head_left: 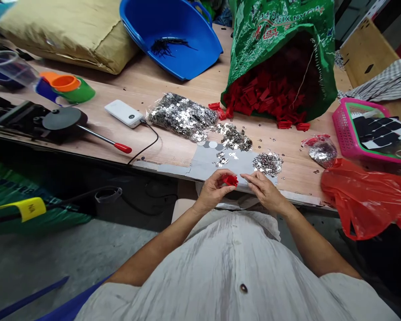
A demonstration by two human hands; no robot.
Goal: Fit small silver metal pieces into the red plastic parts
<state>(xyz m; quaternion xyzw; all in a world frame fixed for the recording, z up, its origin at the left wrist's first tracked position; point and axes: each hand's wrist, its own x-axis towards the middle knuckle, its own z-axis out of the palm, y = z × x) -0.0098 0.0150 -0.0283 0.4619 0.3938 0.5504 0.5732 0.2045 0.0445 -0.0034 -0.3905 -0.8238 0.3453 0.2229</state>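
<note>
My left hand (214, 189) is closed around a small red plastic piece (230, 180) just in front of the table's near edge. My right hand (263, 189) is beside it, fingers pinched together close to the red piece; what they pinch is too small to make out. On the table just beyond lie small piles of shiny silver metal bits (268, 162) on a grey patch (207, 162). A clear bag of the same silver bits (182, 115) lies further back. A green sack (280, 53) on its side spills several red plastic pieces (263, 98).
A blue tub (173, 31) holds dark pieces at the back. A white power bank (124, 113) with cable, a black tool with a red-tipped handle (63, 120), coloured cups (67, 87), a pink basket (344, 129) and a red plastic bag (367, 196) surround the work area.
</note>
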